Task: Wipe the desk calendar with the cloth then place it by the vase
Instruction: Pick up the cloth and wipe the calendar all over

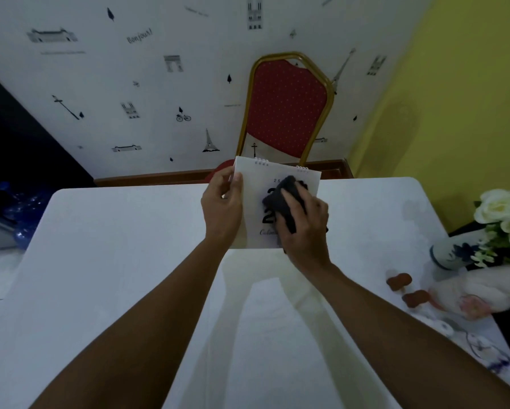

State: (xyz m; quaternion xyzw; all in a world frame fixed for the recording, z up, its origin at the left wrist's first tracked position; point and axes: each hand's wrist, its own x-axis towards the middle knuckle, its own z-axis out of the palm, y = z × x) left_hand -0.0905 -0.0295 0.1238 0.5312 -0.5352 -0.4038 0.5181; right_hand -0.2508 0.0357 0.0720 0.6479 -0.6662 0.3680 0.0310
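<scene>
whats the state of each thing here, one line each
calendar: held up off the table, front cover facing the camera
cloth: bunched, pressed against the calendar front
left hand: grip closed on the calendar's left edge
right hand: holding the cloth to the calendar
vase: lying tilted at the table's right edge, flowers in it
flowers: white, in the vase mouth
chair: upright behind the table
table: white, bare in the middle
</scene>
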